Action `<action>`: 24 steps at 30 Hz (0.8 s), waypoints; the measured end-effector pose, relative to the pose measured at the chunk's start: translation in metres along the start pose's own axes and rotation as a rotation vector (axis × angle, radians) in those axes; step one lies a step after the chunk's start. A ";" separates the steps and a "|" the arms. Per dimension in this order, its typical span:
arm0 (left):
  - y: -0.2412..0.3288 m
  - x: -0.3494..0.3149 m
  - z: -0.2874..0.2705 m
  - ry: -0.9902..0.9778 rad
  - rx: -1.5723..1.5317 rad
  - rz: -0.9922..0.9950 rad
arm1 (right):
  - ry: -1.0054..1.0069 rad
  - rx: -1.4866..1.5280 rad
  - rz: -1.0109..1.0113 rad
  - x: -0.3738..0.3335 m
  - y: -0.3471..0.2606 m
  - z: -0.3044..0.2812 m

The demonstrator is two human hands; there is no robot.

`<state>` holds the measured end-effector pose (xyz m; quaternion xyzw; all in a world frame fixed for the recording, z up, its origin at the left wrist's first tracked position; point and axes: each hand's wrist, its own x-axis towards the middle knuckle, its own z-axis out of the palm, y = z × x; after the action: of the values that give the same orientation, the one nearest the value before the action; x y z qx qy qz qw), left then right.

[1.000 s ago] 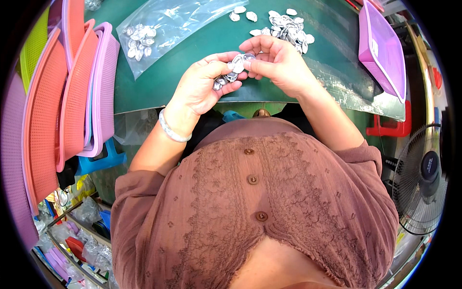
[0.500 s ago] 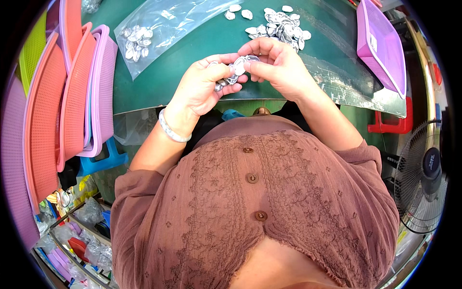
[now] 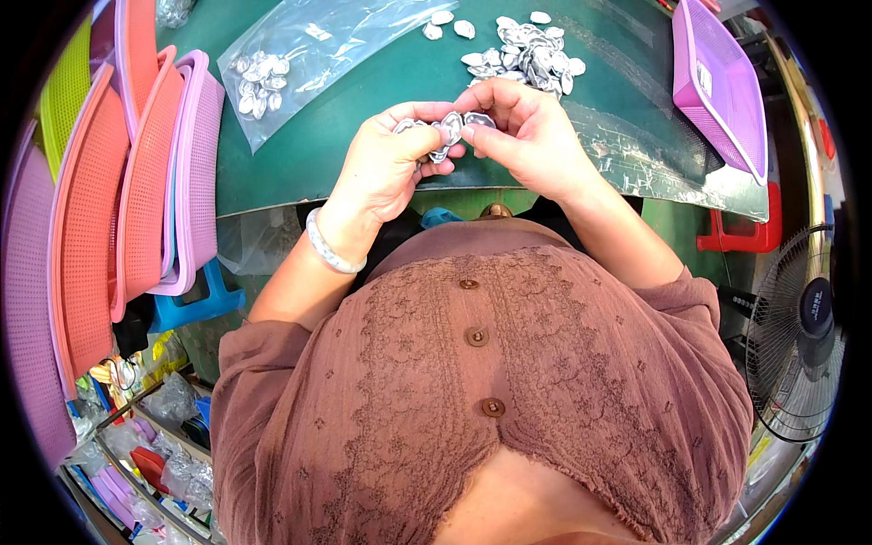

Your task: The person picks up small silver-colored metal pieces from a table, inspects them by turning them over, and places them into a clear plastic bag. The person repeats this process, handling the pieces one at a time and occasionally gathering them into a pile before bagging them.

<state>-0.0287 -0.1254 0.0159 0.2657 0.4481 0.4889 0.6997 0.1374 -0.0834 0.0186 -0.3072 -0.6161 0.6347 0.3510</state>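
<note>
Several small silvery shell-shaped pieces (image 3: 450, 127) lie in my left hand (image 3: 389, 156), its thumb pressing on them and its fingers curled underneath. My right hand (image 3: 530, 136) meets it from the right, pinching one more silvery piece (image 3: 479, 119) between thumb and forefinger. The fingertips of both hands nearly touch. Beyond the right hand a heap of the same pieces (image 3: 536, 56) lies on the green table (image 3: 381, 86), with a few loose ones (image 3: 441, 18) to its left. A clear plastic bag (image 3: 336, 54) at the far left has more pieces (image 3: 261, 84) on or in it; which, I cannot tell.
Pink, orange and purple plastic baskets (image 3: 86, 227) stand stacked at the left. A purple basket (image 3: 722, 91) sits at the table's right edge. Below it are a red stool (image 3: 758, 222) and a black fan (image 3: 795, 336). A blue stool (image 3: 204, 304) stands at the lower left.
My two hands stay close together above the table's near edge. The pieces in the left hand have shifted slightly, and the right fingers now show a piece more clearly in their pinch.
</note>
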 end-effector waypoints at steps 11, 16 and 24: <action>0.001 -0.002 0.004 -0.009 0.011 -0.002 | 0.003 0.022 -0.016 -0.004 0.000 -0.001; 0.002 -0.002 0.003 -0.088 -0.093 -0.023 | 0.009 0.025 0.051 -0.005 -0.007 -0.005; 0.002 0.004 0.001 -0.117 -0.264 -0.118 | 0.092 -0.105 -0.133 -0.001 -0.006 -0.015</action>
<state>-0.0280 -0.1212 0.0169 0.1723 0.3533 0.4853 0.7810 0.1509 -0.0759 0.0240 -0.3124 -0.6509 0.5619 0.4038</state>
